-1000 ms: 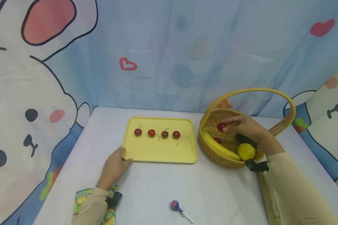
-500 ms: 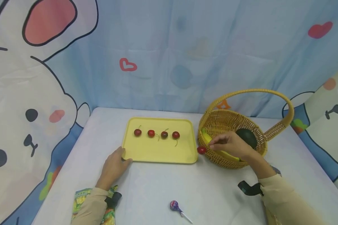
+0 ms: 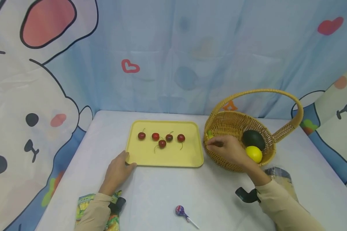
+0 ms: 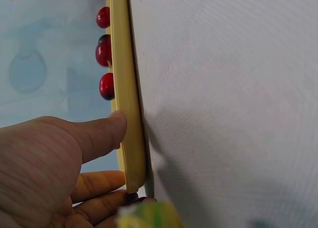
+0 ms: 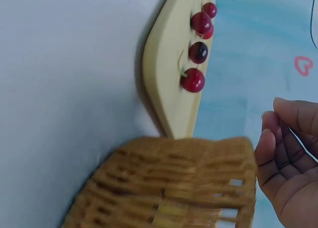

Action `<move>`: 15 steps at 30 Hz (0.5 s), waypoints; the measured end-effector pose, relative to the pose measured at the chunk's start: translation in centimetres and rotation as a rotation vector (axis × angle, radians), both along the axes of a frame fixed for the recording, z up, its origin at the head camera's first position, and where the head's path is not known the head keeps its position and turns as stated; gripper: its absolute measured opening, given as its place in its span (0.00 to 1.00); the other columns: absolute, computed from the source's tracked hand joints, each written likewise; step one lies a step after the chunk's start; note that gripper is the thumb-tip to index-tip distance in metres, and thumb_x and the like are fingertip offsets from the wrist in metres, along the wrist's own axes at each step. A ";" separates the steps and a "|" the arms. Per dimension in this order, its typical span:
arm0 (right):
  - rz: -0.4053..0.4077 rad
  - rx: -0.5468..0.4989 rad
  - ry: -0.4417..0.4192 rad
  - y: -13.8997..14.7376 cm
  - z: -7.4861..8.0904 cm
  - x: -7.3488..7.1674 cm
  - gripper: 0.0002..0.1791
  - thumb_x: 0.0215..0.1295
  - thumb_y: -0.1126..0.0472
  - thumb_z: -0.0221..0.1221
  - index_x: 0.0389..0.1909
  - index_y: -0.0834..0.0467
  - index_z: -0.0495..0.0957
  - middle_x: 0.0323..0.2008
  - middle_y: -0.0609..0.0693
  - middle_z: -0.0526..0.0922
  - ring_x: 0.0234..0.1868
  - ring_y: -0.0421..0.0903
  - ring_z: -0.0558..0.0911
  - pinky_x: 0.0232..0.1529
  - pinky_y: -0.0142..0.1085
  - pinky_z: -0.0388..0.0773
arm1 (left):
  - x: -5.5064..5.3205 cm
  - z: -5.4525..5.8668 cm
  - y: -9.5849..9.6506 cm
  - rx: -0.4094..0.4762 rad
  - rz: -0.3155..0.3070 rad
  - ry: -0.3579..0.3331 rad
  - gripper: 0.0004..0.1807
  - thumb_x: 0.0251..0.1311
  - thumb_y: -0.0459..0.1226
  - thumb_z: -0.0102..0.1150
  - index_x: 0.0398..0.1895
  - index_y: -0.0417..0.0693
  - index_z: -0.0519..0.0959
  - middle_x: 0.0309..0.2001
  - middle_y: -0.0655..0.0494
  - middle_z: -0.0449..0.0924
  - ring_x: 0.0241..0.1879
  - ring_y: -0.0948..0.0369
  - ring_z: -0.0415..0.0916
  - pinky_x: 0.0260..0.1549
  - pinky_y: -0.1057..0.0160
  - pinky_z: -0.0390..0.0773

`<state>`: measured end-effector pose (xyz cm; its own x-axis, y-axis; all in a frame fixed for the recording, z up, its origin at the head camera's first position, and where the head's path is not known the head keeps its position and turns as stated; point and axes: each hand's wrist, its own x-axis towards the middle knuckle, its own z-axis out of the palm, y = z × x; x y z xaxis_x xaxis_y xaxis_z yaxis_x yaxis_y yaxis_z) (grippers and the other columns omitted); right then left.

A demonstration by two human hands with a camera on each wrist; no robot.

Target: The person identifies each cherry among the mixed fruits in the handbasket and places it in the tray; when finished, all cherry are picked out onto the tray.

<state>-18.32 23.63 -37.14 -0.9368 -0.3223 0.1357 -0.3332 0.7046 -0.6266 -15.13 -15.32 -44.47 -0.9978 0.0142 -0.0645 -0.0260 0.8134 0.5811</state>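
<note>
My left hand (image 3: 117, 171) holds the near left corner of a yellow tray (image 3: 164, 157); in the left wrist view its thumb (image 4: 102, 137) presses the rim and the fingers reach round the corner. Several red cherries with stems lie on the tray: a row at the back and one cherry (image 3: 162, 143) in front of it. My right hand (image 3: 229, 149) is over the left side of a wicker basket (image 3: 228, 123). Its fingers are loosely bent, with nothing seen between them in the right wrist view (image 5: 298, 158). Beneath it, a banana (image 3: 210, 134) is mostly hidden.
Also in the basket are a dark green avocado-like fruit (image 3: 253, 140) and a lemon (image 3: 253, 154); its tall handle (image 3: 260, 91) arches above. A lollipop (image 3: 180, 210) lies near the front. A colourful packet (image 3: 84, 205) is under the left sleeve, another package (image 3: 280, 176) beside the right.
The right hand brought a cherry from the basket leftward; that cherry now lies on the tray in front of the row. The hand is back over the basket without it. The left hand stayed put.
</note>
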 end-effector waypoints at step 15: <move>0.107 -0.113 -0.065 -8.2 -2.0 -3.0 0.12 0.62 0.66 0.66 0.46 0.66 0.85 0.44 0.60 0.88 0.37 0.47 0.87 0.36 0.33 0.84 | -0.1 -0.1 0.0 0.009 0.008 -0.009 0.35 0.63 0.39 0.64 0.67 0.26 0.66 0.70 0.29 0.62 0.69 0.36 0.62 0.68 0.41 0.65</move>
<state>-21.29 15.46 -39.17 -0.9059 -0.4072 0.1165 -0.3586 0.5912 -0.7224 -15.27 -15.29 -44.61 -0.9973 0.0063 -0.0733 -0.0381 0.8080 0.5880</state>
